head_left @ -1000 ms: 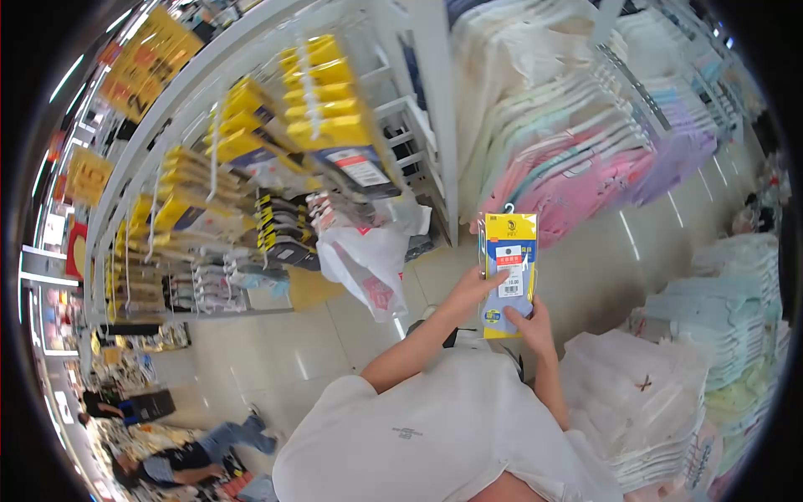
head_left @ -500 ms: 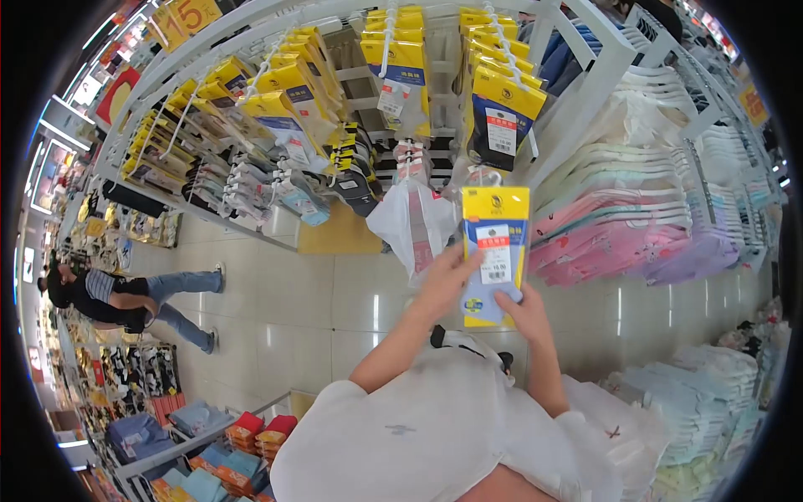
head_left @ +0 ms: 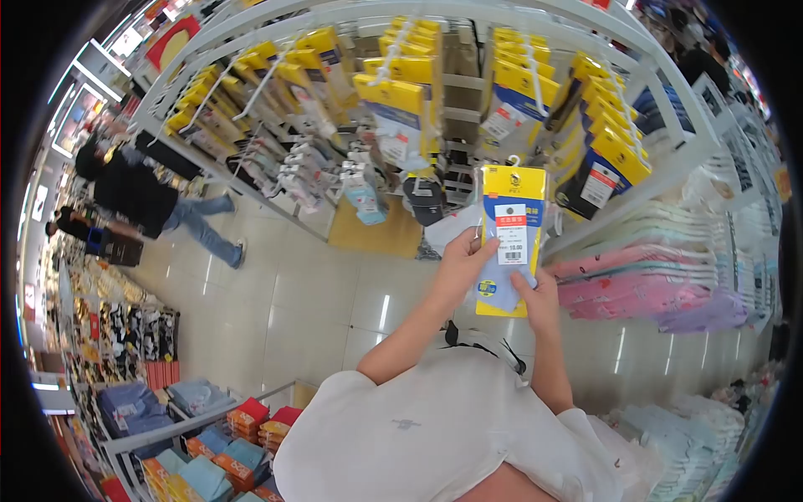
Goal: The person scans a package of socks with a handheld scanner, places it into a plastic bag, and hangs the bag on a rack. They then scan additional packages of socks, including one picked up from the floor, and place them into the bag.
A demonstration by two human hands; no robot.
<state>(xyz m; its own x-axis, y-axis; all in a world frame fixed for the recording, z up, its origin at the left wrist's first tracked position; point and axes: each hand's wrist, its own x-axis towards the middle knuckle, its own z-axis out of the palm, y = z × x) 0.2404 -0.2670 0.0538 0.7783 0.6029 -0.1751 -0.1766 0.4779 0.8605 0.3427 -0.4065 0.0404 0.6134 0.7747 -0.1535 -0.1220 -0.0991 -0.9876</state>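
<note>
Head-camera view: at ten o'clock a person in black is stepping past the sock rack. We are holding a yellow-and-blue sock pack upright just right of centre, toward two o'clock. Our left hand is gripping its left edge with curled fingers, and our right hand is clasping its lower right corner. Pink folded shirts are lying at three o'clock.
</note>
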